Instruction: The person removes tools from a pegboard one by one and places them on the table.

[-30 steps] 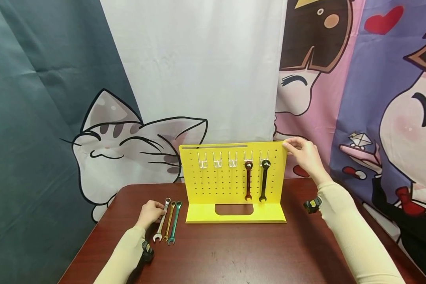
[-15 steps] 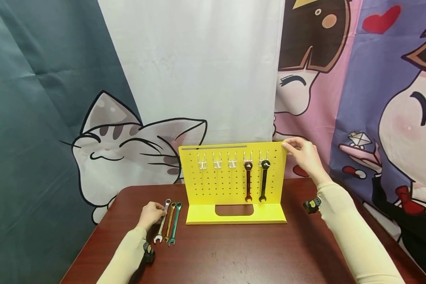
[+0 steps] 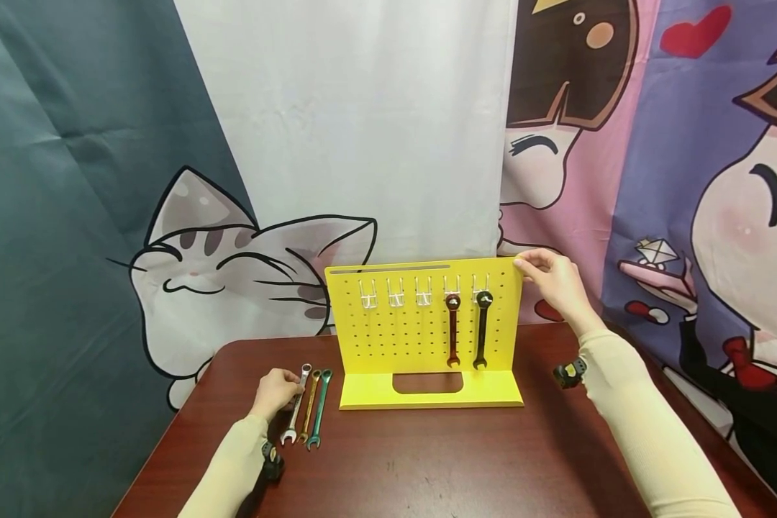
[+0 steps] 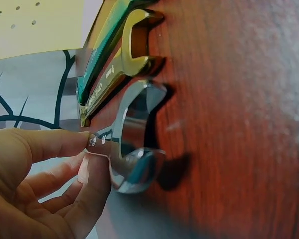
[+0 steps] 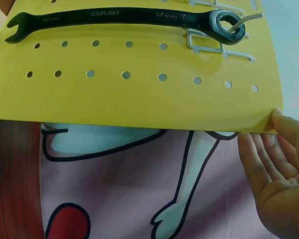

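Observation:
At the left of the table, my left hand (image 3: 277,393) pinches the shank of a silver combination wrench (image 4: 134,134) between thumb and fingers. Beside that wrench lie a gold wrench (image 3: 309,406) and a green wrench (image 3: 320,410), roughly parallel. My right hand (image 3: 552,282) pinches the top right corner of a yellow pegboard (image 3: 395,342), thumb in front and fingers behind in the right wrist view. From the board's hooks hang a red wrench (image 3: 453,331) and a black wrench (image 5: 114,18), ring ends up.
Three wire hooks (image 3: 396,293) on the pegboard's left side hold nothing. The board's base stands on a dark red-brown table (image 3: 427,460). Behind the table hangs a printed curtain (image 3: 388,129) with cartoon figures.
Both hands keep their places and their holds. The wrenches and pegboard stay put; only the head view shifts very slightly.

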The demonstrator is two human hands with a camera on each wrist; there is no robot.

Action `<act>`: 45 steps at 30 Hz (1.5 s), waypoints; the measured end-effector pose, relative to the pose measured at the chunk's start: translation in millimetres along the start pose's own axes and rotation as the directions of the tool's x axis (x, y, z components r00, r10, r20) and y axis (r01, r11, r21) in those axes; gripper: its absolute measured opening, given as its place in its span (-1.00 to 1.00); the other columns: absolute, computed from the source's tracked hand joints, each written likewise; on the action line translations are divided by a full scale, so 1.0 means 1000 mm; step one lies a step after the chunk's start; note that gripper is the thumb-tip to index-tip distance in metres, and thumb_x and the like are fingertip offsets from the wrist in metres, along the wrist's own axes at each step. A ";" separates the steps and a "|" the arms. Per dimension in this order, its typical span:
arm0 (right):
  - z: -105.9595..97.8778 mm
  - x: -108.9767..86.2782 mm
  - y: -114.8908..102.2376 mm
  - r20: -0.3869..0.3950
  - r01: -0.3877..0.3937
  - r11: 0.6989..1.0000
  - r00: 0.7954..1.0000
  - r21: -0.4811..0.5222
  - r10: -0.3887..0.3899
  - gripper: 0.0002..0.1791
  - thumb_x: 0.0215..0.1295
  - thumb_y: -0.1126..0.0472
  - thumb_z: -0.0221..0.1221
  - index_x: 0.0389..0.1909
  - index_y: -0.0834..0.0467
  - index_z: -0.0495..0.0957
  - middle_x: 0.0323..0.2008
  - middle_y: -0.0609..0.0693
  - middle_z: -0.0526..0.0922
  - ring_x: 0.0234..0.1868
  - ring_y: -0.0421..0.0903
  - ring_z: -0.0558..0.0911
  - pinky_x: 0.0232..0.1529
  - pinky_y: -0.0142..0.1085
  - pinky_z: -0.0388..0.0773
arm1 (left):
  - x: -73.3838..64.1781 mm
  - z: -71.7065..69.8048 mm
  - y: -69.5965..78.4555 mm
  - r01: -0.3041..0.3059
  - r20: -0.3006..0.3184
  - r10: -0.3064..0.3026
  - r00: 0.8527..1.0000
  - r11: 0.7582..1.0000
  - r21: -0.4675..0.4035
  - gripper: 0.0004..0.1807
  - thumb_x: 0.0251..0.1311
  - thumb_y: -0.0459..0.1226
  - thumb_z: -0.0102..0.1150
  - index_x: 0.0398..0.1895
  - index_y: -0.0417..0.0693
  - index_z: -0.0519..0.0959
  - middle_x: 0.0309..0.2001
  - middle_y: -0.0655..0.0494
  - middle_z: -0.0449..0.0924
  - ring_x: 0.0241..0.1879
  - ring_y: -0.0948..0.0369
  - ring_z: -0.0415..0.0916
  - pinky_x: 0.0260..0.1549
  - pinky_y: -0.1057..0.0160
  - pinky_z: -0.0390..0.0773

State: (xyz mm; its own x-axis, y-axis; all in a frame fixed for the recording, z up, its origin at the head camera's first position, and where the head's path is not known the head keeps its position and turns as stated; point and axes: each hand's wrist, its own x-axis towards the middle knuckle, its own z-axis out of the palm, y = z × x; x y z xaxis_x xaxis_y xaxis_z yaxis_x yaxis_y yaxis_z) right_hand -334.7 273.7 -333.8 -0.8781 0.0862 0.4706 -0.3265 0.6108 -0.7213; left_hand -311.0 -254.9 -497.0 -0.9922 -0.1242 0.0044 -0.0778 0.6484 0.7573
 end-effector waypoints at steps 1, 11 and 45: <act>0.000 0.000 0.000 0.001 -0.002 1.000 1.000 0.001 0.002 -0.55 0.43 -0.08 0.21 0.03 0.22 0.64 -0.08 0.18 0.73 -0.13 0.11 0.74 -0.24 -0.56 0.56 | 0.000 0.000 0.000 0.002 -0.001 -0.002 1.000 1.000 0.000 -0.84 0.09 -0.44 0.31 -0.29 -0.41 0.64 -0.45 -0.07 0.60 -0.57 0.19 0.53 -0.60 0.23 0.64; -0.001 -0.001 0.000 0.013 -0.016 1.000 1.000 0.008 0.016 -0.53 0.42 -0.11 0.20 0.04 0.21 0.63 -0.06 0.17 0.73 -0.16 0.00 0.75 -0.22 -0.55 0.57 | -0.002 -0.002 0.003 0.007 -0.005 -0.007 1.000 1.000 0.012 -0.87 0.10 -0.43 0.30 -0.33 -0.40 0.64 -0.45 -0.10 0.58 -0.59 0.16 0.52 -0.64 0.23 0.63; -0.002 0.000 -0.001 0.016 -0.004 1.000 1.000 0.013 0.003 -0.55 0.43 -0.06 0.22 0.05 0.24 0.63 -0.05 0.20 0.72 -0.12 0.04 0.74 -0.21 -0.53 0.60 | 0.001 0.000 0.002 0.020 -0.017 -0.020 1.000 1.000 0.008 -0.92 0.06 -0.41 0.32 -0.41 -0.30 0.66 -0.46 -0.07 0.59 -0.62 0.16 0.51 -0.65 0.22 0.61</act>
State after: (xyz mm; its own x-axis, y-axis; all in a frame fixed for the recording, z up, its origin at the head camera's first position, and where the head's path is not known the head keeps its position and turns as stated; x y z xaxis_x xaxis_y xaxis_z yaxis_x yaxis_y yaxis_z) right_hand -333.4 274.4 -332.0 -0.8847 0.0757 0.4599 -0.3278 0.6006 -0.7293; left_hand -311.7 -253.9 -495.4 -0.9887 -0.1497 0.0006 -0.0982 0.6518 0.7520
